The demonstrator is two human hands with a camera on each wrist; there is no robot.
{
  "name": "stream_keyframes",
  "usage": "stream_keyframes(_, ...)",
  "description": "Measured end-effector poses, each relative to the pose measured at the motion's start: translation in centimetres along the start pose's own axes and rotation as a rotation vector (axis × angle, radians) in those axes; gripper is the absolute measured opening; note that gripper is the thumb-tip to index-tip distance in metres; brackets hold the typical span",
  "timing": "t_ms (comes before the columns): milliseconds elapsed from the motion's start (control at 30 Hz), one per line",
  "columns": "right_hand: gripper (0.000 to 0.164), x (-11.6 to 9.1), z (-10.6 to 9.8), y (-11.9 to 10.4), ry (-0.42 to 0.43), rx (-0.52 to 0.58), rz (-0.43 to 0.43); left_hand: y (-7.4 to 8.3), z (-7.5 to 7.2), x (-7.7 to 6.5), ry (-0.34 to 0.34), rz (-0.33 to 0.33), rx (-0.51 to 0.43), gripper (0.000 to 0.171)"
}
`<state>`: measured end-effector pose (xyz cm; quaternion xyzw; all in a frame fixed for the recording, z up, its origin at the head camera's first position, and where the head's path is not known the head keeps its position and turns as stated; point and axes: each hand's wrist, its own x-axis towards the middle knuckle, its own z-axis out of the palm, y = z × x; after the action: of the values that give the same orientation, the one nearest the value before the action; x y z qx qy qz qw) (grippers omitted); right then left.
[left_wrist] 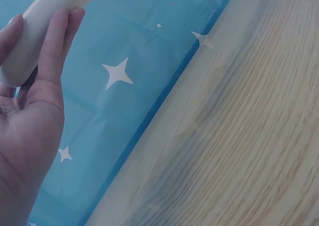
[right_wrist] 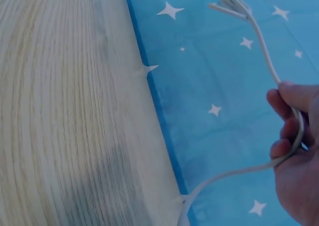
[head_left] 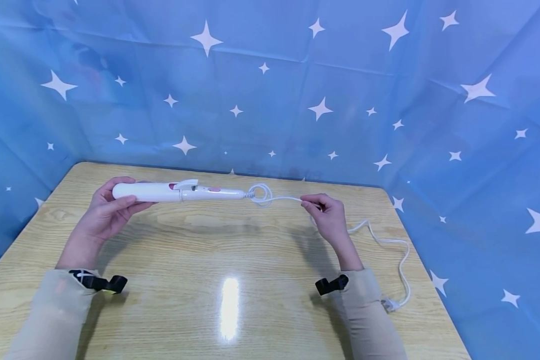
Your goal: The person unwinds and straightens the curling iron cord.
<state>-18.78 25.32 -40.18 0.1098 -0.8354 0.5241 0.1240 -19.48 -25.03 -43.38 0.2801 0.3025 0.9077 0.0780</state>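
Holding a white curling iron (head_left: pixel 162 192) up over the table by its thick end is the left hand (head_left: pixel 108 212), with the thumb on one side and the fingers on the other, so it's wrapped about as wide as the barrel. The iron sits roughly level over the left-to-middle part of the table (head_left: pixel 175 310), toward the back edge, handle pointing at the other hand. There's a little raised lever (head_left: pixel 186 184) partway along it and a pink button (head_left: pixel 214 189) on the handle. Right hand (head_left: pixel 327 216) is pinching the white cord (head_left: pixel 393 242) pretty narrowly between thumb and fingers, and the right wrist cam shows the cord running past the pinch and along the palm. Between the handle and that pinch the cord makes a small bunch of loops right by the handle, then a fairly straight run. Past the right hand it wanders down the right side of the wood-grain top to the plug (head_left: pixel 390 305), which is near the right sleeve (head_left: pixel 371 315). Both wrists have black camera mounts strapped on, and behind everything hangs a blue backdrop (head_left: pixel 252 30) with white stars.
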Motion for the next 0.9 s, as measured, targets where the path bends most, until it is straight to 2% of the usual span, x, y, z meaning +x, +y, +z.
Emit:
stream_keyframes(267, 0.019, -0.1, -0.2, 0.0, 0.008, 0.004, 0.071, 0.1, -0.1, -0.1, 0.045, -0.004, 0.045, 0.047)
stream_keyframes(500, 0.017, -1.0, -0.3, -3.2, -0.012, -0.038, 0.056, -0.1, -0.1, 0.2, 0.056, 0.008, 0.029, 0.046)
stream_keyframes(633, 0.017, -1.1, -0.4, -3.6, -0.030, -0.050, 0.059, -0.1, -0.2, 0.3, 0.030, 0.015, -0.019, 0.047)
stream_keyframes(800, 0.015, -1.1, -0.4, -3.2, -0.046, -0.082, 0.070, -0.1, -0.3, 0.3, 0.029, 0.018, -0.008, 0.045)
stream_keyframes(900, 0.015, -1.0, -0.4, -1.9, -0.048, -0.095, 0.056, 0.1, -0.3, 0.3, 0.017, 0.021, -0.003, 0.044)
